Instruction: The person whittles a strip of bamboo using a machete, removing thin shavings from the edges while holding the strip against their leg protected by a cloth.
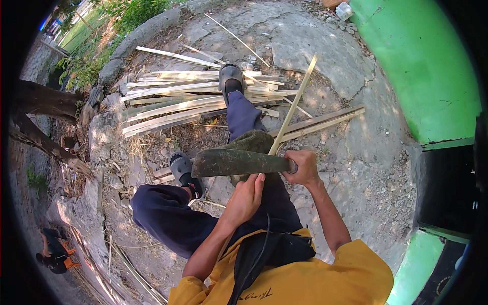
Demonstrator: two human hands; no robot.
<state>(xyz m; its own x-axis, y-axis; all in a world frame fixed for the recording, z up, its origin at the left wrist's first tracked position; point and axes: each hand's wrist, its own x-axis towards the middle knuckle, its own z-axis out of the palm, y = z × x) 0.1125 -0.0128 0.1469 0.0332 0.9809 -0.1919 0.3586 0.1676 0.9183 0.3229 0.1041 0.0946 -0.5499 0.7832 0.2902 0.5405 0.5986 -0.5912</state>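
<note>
My right hand [303, 168] is wrapped round the handle of a machete [239, 162], whose broad dark blade points left across my raised thigh. A long pale bamboo strip [297, 99] slants up and away to the right from behind the blade. My left hand [245, 198] is closed just on the near side of the blade, its fingertips close to the metal. It appears to hold the near part of the strip, which is mostly hidden by the hand and blade. A dark green cloth [256, 141] lies over my thigh under the blade.
Several split bamboo strips [175, 109] lie in a pile on the rough ground, with my shoe [231, 79] on them. More strips [325, 122] lie to the right. Tree trunks [48, 101] stand at left, a green wall [417, 66] at right. Another person [53, 251] sits far left.
</note>
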